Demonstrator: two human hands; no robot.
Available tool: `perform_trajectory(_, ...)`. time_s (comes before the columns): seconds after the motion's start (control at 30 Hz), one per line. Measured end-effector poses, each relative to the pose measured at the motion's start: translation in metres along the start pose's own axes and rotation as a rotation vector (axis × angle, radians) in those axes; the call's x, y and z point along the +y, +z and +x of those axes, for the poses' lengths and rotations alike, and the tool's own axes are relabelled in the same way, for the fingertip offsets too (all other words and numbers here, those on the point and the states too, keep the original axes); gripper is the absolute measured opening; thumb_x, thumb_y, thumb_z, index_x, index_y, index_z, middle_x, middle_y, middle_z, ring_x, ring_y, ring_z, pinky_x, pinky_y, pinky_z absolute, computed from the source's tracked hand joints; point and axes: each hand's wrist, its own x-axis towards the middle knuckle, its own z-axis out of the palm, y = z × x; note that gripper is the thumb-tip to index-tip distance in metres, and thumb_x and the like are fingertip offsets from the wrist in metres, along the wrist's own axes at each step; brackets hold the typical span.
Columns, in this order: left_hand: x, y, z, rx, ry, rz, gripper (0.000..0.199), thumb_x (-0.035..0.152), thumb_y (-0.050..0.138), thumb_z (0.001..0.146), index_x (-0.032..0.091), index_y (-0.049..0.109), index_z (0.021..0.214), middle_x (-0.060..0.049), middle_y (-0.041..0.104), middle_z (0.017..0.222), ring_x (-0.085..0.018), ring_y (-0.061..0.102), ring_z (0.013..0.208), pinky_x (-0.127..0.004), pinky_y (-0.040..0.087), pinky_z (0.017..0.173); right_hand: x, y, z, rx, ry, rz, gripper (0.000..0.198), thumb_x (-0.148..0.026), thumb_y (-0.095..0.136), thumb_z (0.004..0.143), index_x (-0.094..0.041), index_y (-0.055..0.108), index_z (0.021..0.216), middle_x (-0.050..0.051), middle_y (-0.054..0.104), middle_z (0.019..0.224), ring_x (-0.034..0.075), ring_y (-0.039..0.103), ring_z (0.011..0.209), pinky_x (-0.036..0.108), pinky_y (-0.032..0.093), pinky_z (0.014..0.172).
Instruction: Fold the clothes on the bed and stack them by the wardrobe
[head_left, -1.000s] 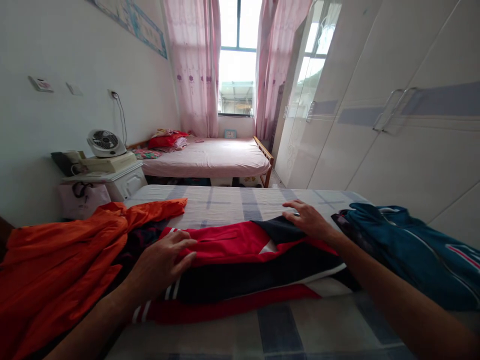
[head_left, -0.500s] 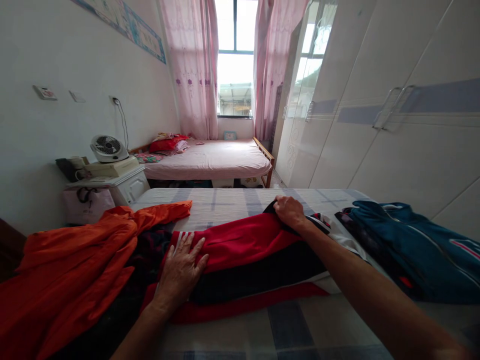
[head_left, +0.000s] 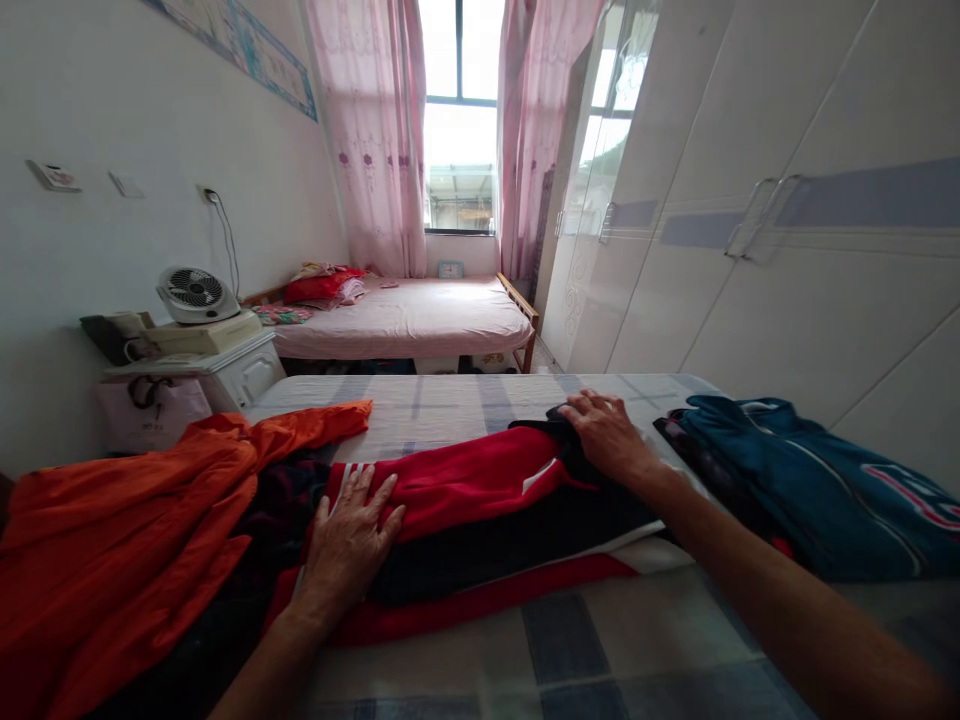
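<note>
A red, black and white tracksuit jacket (head_left: pixel 465 475) lies folded lengthwise across the checked bed. My left hand (head_left: pixel 352 540) rests flat on its left end, fingers spread over the white stripes of a red sleeve. At the garment's far right end, my right hand (head_left: pixel 611 435) lies on bunched black cloth with its fingers slightly apart; the thumb side is partly hidden. To the left sits an orange jacket (head_left: pixel 150 520), spread over dark clothing. A folded teal zip jacket (head_left: pixel 795 480) rests on the right beside my right forearm.
The checked bedsheet (head_left: pixel 570 650) runs beneath the clothes. Beyond is a bed with a pink sheet (head_left: pixel 420 315). A small fan (head_left: pixel 196 292) stands on a white cabinet (head_left: pixel 247 370) at left. White wardrobes (head_left: pixel 675 310) line the right side.
My right hand has loosened its grip on the black cloth and shifted slightly right. A white strip now shows on the red sleeve. The view has turned a little right.
</note>
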Motion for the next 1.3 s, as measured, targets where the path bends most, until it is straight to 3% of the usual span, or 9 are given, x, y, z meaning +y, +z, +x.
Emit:
perform_trajectory(0.17,0.0,-0.001,0.0,-0.016,0.008,0.037,0.047,0.037,0.034,0.093,0.024,0.044,0.136,-0.013,0.033,0.149,-0.028,0.028,0.138,-0.054,0.03,0.104,-0.019,0.007,0.015,-0.235,0.059,0.095,0.04,-0.015,0.038,0.088,-0.017,0.053,0.125,0.015,0.057,0.125,0.026,0.048,0.118,0.038,0.03,0.098)
perform_trajectory(0.33,0.0,-0.003,-0.002,-0.01,0.014,0.053,0.046,0.036,0.034,0.092,0.024,0.044,0.136,-0.013,0.032,0.149,-0.028,0.025,0.139,-0.054,0.031,0.103,-0.012,0.017,0.04,-0.404,0.275,0.157,0.024,-0.025,0.053,0.082,-0.015,0.068,0.097,0.016,0.068,0.101,0.027,0.064,0.095,0.033,0.044,0.078)
perform_trajectory(0.5,0.001,-0.002,-0.001,-0.007,0.004,0.042,0.046,0.036,0.035,0.092,0.024,0.045,0.136,-0.014,0.031,0.149,-0.028,0.024,0.139,-0.054,0.03,0.104,0.007,-0.001,0.058,-0.266,0.459,0.148,0.038,-0.024,0.031,0.092,-0.015,0.061,0.114,0.016,0.066,0.108,0.026,0.062,0.099,0.032,0.044,0.078)
perform_trajectory(0.6,0.0,0.001,0.0,0.008,0.013,0.032,0.046,0.035,0.036,0.092,0.023,0.045,0.135,-0.014,0.032,0.149,-0.029,0.024,0.139,-0.054,0.03,0.103,0.003,-0.035,0.061,0.01,0.537,0.243,0.046,-0.024,0.02,0.094,-0.013,0.052,0.124,0.015,0.065,0.11,0.026,0.06,0.102,0.032,0.042,0.084)
perform_trajectory(0.7,-0.001,0.001,0.0,0.011,0.006,0.019,0.046,0.036,0.036,0.092,0.023,0.046,0.135,-0.014,0.033,0.148,-0.029,0.025,0.139,-0.055,0.03,0.104,-0.015,-0.066,0.042,0.202,0.374,0.509,0.042,-0.02,0.029,0.09,-0.013,0.051,0.125,0.011,0.068,0.102,0.022,0.062,0.094,0.03,0.043,0.084)
perform_trajectory(0.8,-0.002,0.0,0.0,-0.009,-0.005,0.011,0.046,0.037,0.035,0.092,0.023,0.045,0.136,-0.014,0.032,0.149,-0.028,0.025,0.139,-0.055,0.029,0.104,-0.029,-0.073,0.005,-0.017,-0.017,0.763,0.044,-0.013,0.042,0.08,-0.017,0.055,0.121,0.006,0.067,0.107,0.018,0.061,0.095,0.026,0.044,0.085)
perform_trajectory(0.87,-0.002,-0.001,0.001,-0.04,-0.01,0.01,0.047,0.037,0.033,0.093,0.024,0.043,0.137,-0.013,0.03,0.15,-0.028,0.023,0.139,-0.055,0.028,0.105,-0.025,-0.061,-0.019,-0.122,-0.076,0.839,0.043,-0.008,0.043,0.075,-0.019,0.061,0.112,0.003,0.067,0.108,0.016,0.061,0.097,0.025,0.045,0.086)
perform_trajectory(1.03,-0.007,0.003,0.002,-0.075,0.032,0.033,0.048,0.037,0.027,0.094,0.024,0.039,0.139,-0.01,0.028,0.151,-0.025,0.021,0.14,-0.054,0.029,0.105,0.029,-0.005,-0.054,-0.035,0.306,0.606,0.04,-0.008,0.04,0.075,-0.017,0.063,0.107,0.008,0.067,0.106,0.018,0.061,0.1,0.029,0.045,0.088)
perform_trajectory(1.3,-0.024,-0.001,0.013,0.061,0.056,-0.007,0.054,0.041,0.021,0.093,0.02,0.046,0.135,-0.013,0.04,0.145,-0.027,0.033,0.135,-0.053,0.032,0.103,0.066,0.054,-0.065,-0.32,0.133,0.363,0.064,-0.004,0.049,0.068,-0.026,0.055,0.127,0.01,0.041,0.142,0.028,0.038,0.129,0.049,0.036,0.097)
